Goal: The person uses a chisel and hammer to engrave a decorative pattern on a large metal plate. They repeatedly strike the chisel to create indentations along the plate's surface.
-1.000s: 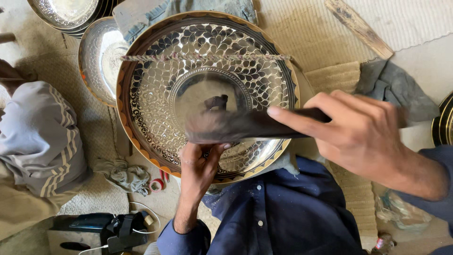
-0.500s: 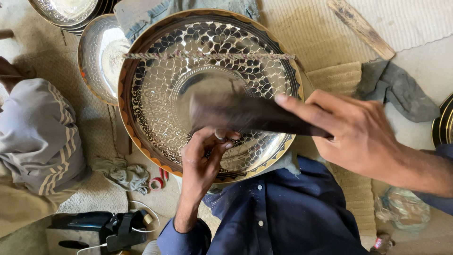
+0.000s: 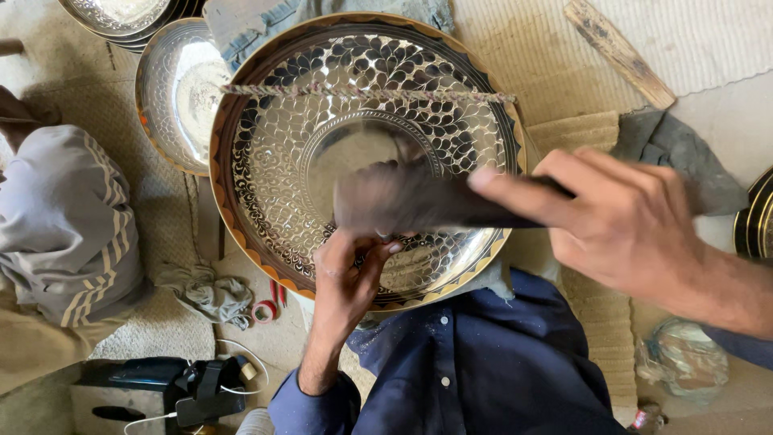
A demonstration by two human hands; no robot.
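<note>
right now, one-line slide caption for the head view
Right hand draws a blurred dark tool across a large engraved silver metal platter, left hand at its lower rim.

A smaller plate [image 3: 173,93] lies left of the big engraved plate [image 3: 274,161], pliers [image 3: 272,300] below it.

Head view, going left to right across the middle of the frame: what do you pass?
Grey striped garment → smaller engraved metal plate → large engraved metal tray → blurred dark tool held over it → right hand → grey rag → rim of a dark dish.
</note>
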